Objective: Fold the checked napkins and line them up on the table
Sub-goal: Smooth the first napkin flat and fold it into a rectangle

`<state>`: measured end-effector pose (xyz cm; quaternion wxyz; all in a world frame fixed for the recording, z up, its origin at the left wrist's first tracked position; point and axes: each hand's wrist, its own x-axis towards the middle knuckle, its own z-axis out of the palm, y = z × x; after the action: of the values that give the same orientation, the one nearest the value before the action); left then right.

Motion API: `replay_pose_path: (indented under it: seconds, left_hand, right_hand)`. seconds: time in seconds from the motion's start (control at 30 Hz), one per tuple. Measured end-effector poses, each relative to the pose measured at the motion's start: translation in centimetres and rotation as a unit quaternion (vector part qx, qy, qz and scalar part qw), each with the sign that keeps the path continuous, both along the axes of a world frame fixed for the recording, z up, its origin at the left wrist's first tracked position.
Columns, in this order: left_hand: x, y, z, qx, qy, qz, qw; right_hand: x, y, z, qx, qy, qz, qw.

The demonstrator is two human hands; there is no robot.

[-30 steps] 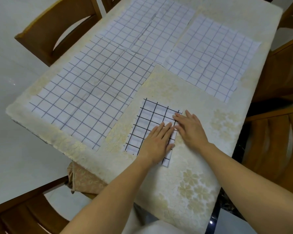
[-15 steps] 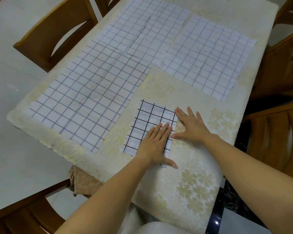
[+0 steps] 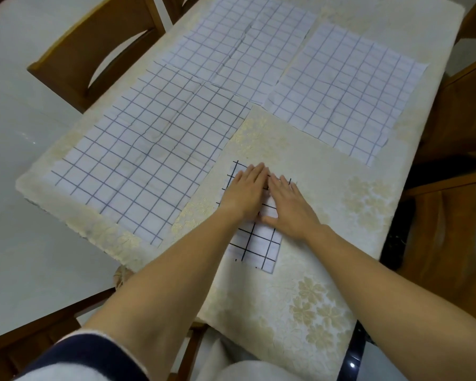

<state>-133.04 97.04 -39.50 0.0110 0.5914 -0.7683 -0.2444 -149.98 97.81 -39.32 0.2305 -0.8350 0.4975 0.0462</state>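
A folded checked napkin (image 3: 261,244), white with dark grid lines, lies on the cream tablecloth near the front of the table. My left hand (image 3: 245,192) and my right hand (image 3: 289,209) both press flat on its far half, side by side, fingers straight. Three unfolded checked napkins lie spread out: one at the left (image 3: 149,158), one at the far middle (image 3: 239,42) and one at the far right (image 3: 346,89).
The cream floral tablecloth (image 3: 327,298) covers the table. Wooden chairs stand at the far left (image 3: 94,50), at the right (image 3: 456,229) and at the near left corner. A bunched cloth hangs at the table's near left edge (image 3: 121,276).
Both hands have slid forward onto the far half of the folded napkin. The right hand moved from the napkin's right edge onto it, next to the left hand.
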Motion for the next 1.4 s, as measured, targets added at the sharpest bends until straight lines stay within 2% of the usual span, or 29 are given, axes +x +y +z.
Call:
replay_pose_path:
  seconds: [0.13,0.27,0.43,0.53,0.63,0.73,0.83,0.93,1.1,1.2,1.3,1.4]
  left_hand:
    - [2.9,0.0,-1.4,0.020,-0.073,0.001,0.997]
    - [4.0,-0.1,-1.2,0.023,-0.064,0.006,0.998]
    - [4.2,-0.5,-0.3,0.058,-0.100,0.022,0.993]
    - [3.1,-0.6,0.7,0.026,-0.097,0.038,0.994]
    - [1.8,-0.1,1.2,-0.031,-0.052,-0.045,0.997]
    - [1.0,1.4,0.2,-0.007,-0.065,-0.149,0.987]
    - [0.6,2.1,-0.5,0.007,-0.071,-0.154,0.985]
    - [0.2,2.2,0.2,-0.018,-0.091,-0.189,0.977]
    - [-1.5,1.0,3.0,-0.064,-0.162,-0.289,0.941]
    - [-2.5,0.3,3.9,-0.069,-0.134,-0.321,0.935]
    - [-2.6,0.3,3.6,-0.055,-0.064,-0.312,0.946]
    - [-2.3,0.9,3.2,-0.079,-0.014,-0.275,0.958]
  right_hand:
    - [-1.2,0.3,-0.8,0.027,0.044,-0.016,0.999]
    - [-2.7,0.4,-0.5,0.039,0.076,-0.038,0.996]
    - [-3.2,1.1,0.5,0.057,0.088,-0.056,0.993]
    - [-2.5,3.6,0.8,0.031,0.003,-0.169,0.985]
    - [-1.1,7.0,0.8,-0.068,-0.025,-0.309,0.948]
    - [0.7,9.0,0.5,-0.028,-0.011,-0.382,0.924]
    - [1.5,8.5,0.5,0.034,-0.010,-0.409,0.912]
    - [0.7,7.3,0.8,0.087,-0.032,-0.373,0.923]
    - [-2.9,5.7,3.1,0.193,-0.082,-0.236,0.949]
    - [-4.7,5.1,4.1,0.246,-0.063,-0.154,0.955]
    - [-6.0,4.2,4.4,0.251,-0.032,-0.086,0.964]
    - [-7.1,3.1,4.4,0.239,-0.039,-0.100,0.965]
